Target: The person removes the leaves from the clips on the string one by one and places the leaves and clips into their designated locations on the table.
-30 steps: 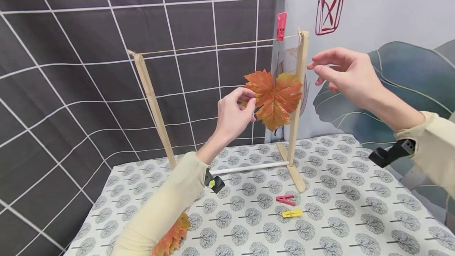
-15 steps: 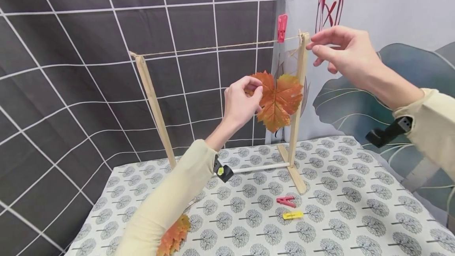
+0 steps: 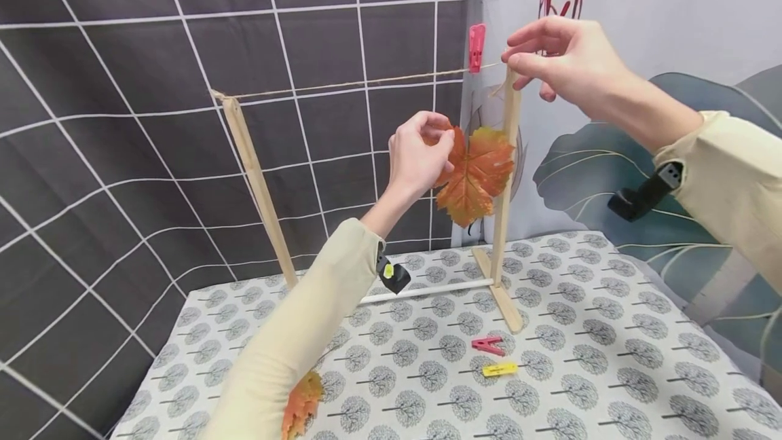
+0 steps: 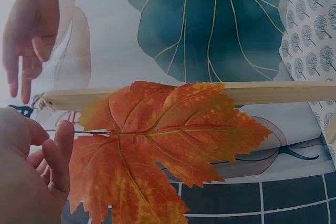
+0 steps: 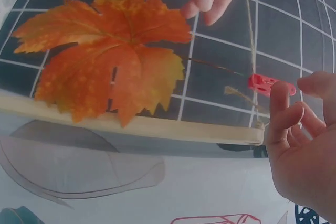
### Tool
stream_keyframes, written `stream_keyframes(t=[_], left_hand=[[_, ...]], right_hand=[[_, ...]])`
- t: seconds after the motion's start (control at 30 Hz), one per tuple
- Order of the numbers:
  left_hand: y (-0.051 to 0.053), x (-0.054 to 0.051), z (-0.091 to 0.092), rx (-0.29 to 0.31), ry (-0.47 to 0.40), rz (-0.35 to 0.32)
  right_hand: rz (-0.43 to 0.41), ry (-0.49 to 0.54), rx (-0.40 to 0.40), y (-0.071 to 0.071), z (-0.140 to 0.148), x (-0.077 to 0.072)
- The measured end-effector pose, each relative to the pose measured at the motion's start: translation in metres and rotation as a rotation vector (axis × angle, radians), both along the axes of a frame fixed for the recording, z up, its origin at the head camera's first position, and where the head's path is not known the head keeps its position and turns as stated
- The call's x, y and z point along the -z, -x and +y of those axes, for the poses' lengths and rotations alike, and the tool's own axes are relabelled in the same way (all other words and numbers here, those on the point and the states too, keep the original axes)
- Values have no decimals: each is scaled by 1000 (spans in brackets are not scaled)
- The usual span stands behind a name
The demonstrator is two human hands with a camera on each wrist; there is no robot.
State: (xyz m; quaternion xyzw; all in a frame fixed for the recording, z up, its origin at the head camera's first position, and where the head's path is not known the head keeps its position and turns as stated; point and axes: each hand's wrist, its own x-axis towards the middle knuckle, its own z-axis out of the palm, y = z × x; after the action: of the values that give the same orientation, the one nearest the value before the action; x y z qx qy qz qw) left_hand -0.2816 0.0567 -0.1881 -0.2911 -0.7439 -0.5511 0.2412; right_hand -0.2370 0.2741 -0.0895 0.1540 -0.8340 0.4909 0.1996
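An orange leaf (image 3: 475, 178) hangs below the string (image 3: 348, 85), near the right post. In the right wrist view its thin stem (image 5: 215, 66) runs up to a pink clothespin (image 5: 261, 83), which sits on the string. My left hand (image 3: 421, 158) is beside the leaf, covering part of it in the head view; its loosely bent fingers appear to hold nothing. My right hand (image 3: 571, 60) hovers by the top of the right post, just right of the clothespin. Its fingers are relaxed, with a gap to the clothespin in the head view.
The wooden frame has a left post (image 3: 256, 182), a right post (image 3: 502, 223) and a white bottom bar (image 3: 427, 290). A pink clothespin (image 3: 487, 345) and a yellow clothespin (image 3: 499, 369) lie on the patterned tablecloth (image 3: 586, 386). More orange leaves (image 3: 302, 402) lie partly behind the left sleeve.
My right hand has moved up and left toward the post's top and the clothespin on the string. The left hand has risen slightly beside the leaf. The leaf hangs as before.
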Motion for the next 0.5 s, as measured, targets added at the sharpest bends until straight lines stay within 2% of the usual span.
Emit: stream_keyframes(t=[0.27,0.5], left_hand=[[4,-6,8,22,-23,-35],[6,-10,14,-8,-14,-24]], right_hand=[[7,-8,16,9,-11,-15],[-2,-17,21,16,-16,-22]])
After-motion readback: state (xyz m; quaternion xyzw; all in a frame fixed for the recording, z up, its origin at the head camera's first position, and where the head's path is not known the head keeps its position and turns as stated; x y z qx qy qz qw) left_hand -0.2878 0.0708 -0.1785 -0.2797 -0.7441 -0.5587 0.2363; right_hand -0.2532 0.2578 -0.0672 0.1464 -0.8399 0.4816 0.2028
